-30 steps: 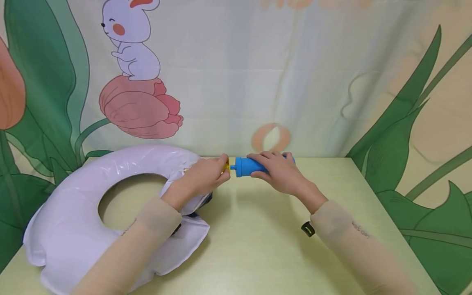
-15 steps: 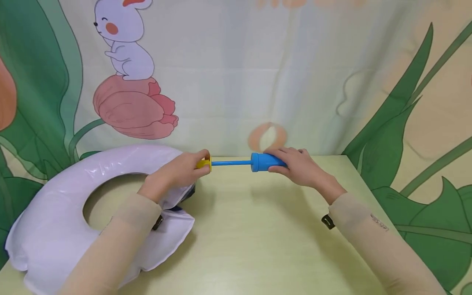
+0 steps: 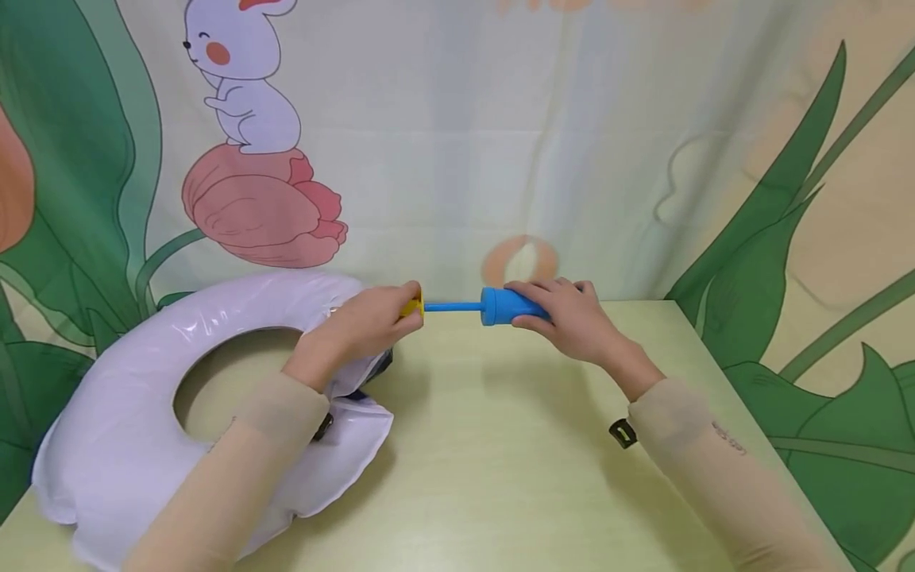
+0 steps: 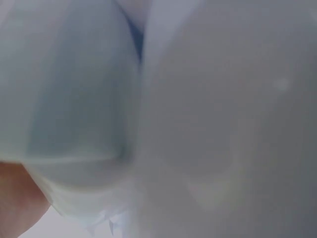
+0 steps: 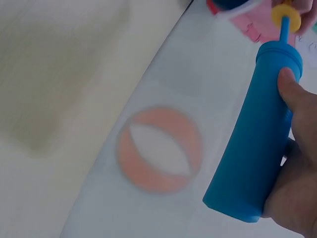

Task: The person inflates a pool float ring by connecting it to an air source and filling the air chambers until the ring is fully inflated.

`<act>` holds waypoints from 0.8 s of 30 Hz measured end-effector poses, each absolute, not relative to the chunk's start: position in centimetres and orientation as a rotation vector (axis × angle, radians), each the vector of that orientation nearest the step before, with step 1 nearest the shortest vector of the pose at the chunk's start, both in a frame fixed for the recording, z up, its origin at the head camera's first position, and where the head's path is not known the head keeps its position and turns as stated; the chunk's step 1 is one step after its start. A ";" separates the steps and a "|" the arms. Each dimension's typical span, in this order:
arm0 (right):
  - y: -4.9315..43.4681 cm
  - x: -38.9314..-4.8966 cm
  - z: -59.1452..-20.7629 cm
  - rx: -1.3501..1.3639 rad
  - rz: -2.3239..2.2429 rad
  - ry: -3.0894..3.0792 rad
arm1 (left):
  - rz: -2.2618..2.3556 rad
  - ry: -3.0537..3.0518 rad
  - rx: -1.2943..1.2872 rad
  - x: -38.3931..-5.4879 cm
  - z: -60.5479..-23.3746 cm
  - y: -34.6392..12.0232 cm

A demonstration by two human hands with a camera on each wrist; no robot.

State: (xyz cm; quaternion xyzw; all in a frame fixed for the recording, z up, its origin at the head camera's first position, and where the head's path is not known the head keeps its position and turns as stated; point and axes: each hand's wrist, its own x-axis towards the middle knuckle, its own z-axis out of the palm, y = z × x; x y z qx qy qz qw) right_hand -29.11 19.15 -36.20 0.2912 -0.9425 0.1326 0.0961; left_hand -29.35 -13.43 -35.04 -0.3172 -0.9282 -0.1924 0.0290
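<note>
A blue hand air pump (image 3: pixel 495 307) is held level between both hands, above the table. My right hand (image 3: pixel 572 318) grips its blue barrel from above; in the right wrist view the thumb lies along the barrel (image 5: pixel 252 134). My left hand (image 3: pixel 364 318) holds the yellow end piece (image 3: pixel 416 306), which sits on the pump's thin blue rod (image 3: pixel 453 307). A stretch of rod shows between that piece and the barrel. Beneath my left forearm lies a pale inflatable swim ring (image 3: pixel 100 429), rounded but creased at its outer seams. It fills most of the left wrist view, blurred.
The ring covers the left side of the pale wooden table (image 3: pixel 493 461). Behind the table hangs a printed cloth (image 3: pixel 429 159) with a rabbit, flowers and leaves. A small black clip-like piece (image 3: pixel 623 433) shows beside the right sleeve.
First the rod came out of the barrel as the hands moved apart. Since then the hands have drawn slightly closer, and less rod shows. The swim ring shifted a little in view.
</note>
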 end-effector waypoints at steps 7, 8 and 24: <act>15.4 -28.5 -36.1 0.868 0.338 -2.746 | -0.554 -2.829 -1.007 -29.4 -35.4 -11.1; 15.0 -28.5 -36.2 0.873 0.339 -2.745 | -0.558 -2.837 -1.002 -29.4 -35.5 -10.9; 21.1 -29.2 -37.3 0.820 0.530 -2.870 | -0.694 -3.026 -0.916 -29.7 -35.9 -16.0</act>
